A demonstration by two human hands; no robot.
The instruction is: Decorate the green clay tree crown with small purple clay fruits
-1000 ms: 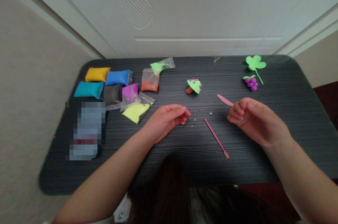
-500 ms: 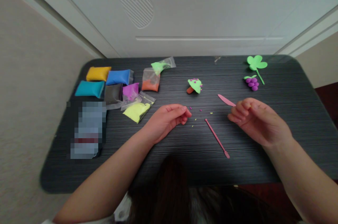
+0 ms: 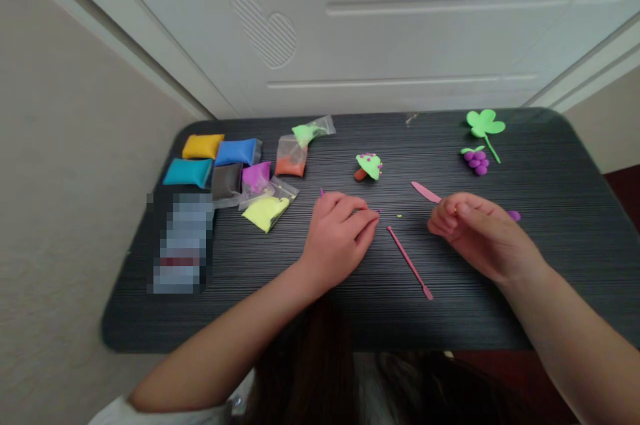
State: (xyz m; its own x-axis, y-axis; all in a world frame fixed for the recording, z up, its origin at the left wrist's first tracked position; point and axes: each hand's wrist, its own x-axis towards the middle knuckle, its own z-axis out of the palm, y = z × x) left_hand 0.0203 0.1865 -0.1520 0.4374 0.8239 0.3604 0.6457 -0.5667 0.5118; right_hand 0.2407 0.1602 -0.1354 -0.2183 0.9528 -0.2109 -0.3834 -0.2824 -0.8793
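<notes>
My left hand [image 3: 340,235] is palm down on the table, thumb and forefinger pinched beside a tiny purple clay crumb [image 3: 379,211]. Whether a bit sits between those fingertips is hidden. My right hand [image 3: 485,235] is curled, its thumb pressed to the forefinger over a tiny yellowish speck too small to name. Beneath its fingers a pink clay knife [image 3: 425,191] is partly covered. Between my hands lies a thin pink modelling stick [image 3: 410,263]. Beyond them rests a clay mushroom [image 3: 369,165] with a green dotted cap and brown stem, tilted on its side.
Several clay packets lie left, among them a yellow-green bag [image 3: 265,213] and an orange-brown bag [image 3: 291,163]. A blurred-out dark object [image 3: 185,245] is nearer me. At back right are a green clay clover [image 3: 485,123] and purple clay grapes [image 3: 477,161]. A purple piece [image 3: 513,215] shows behind my right wrist.
My left hand has turned palm down and moved right, its fingertips now by the purple crumb. My right hand has rotated slightly in place. The view has shifted a little.
</notes>
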